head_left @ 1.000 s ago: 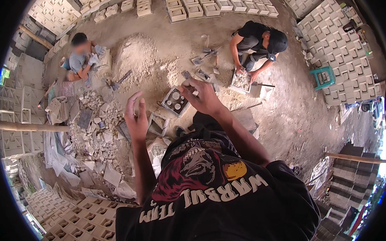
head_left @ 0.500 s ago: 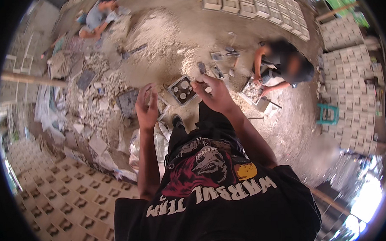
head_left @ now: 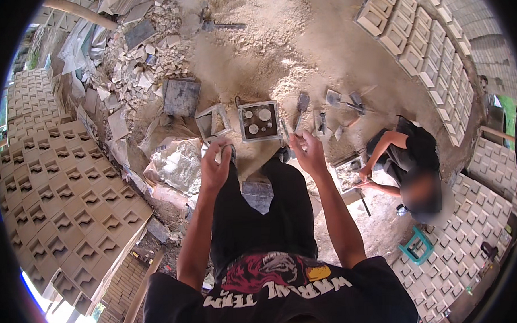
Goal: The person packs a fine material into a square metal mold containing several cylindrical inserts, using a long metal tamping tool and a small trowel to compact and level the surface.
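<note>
Both hands hover just short of the square grey metal mould with round holes (head_left: 259, 120) on the sandy ground: left hand (head_left: 216, 166) fingers curled loosely, right hand (head_left: 308, 153) fingers pinching something too small to tell.

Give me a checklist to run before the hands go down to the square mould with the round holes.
1. Left hand free: cannot tell, fingers curled.
2. Right hand free: cannot tell, fingers pinched together.
3. Square mould within view, unobstructed: ok.
4. Empty frame beside it, apart from it: ok.
5. Trowel on the sand right of the mould: ok.
6. Crouching co-worker away from the mould: ok.
</note>
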The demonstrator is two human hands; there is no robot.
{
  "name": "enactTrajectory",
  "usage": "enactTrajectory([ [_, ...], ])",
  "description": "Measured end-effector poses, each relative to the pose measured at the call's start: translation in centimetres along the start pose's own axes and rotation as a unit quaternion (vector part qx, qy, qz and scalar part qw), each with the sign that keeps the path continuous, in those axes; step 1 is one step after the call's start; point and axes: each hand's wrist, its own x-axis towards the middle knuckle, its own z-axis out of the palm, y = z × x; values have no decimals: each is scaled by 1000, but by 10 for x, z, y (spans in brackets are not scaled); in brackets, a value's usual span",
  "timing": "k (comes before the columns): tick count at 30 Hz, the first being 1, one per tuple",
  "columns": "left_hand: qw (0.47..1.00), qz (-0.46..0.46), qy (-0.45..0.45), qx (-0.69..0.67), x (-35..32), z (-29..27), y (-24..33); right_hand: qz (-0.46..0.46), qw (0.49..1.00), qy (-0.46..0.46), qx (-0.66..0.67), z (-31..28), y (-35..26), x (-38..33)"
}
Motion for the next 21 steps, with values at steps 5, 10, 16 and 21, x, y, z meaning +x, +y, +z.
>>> enactTrajectory([
  [5, 996, -43, -63, 36, 26, 60, -106, 59, 998, -22, -14, 33, 138, 38],
  [10, 993, -57, -89, 53, 81, 134, -262, 62, 989, -53, -120, 89, 277, 109],
  [16, 983, 117, -59, 132, 131, 229, -407, 91, 931, -157, -318, 116, 517, 188],
  [21, 938, 213, -147, 232, 114, 288, -469, -16, 874, -158, -459, 141, 627, 208],
])
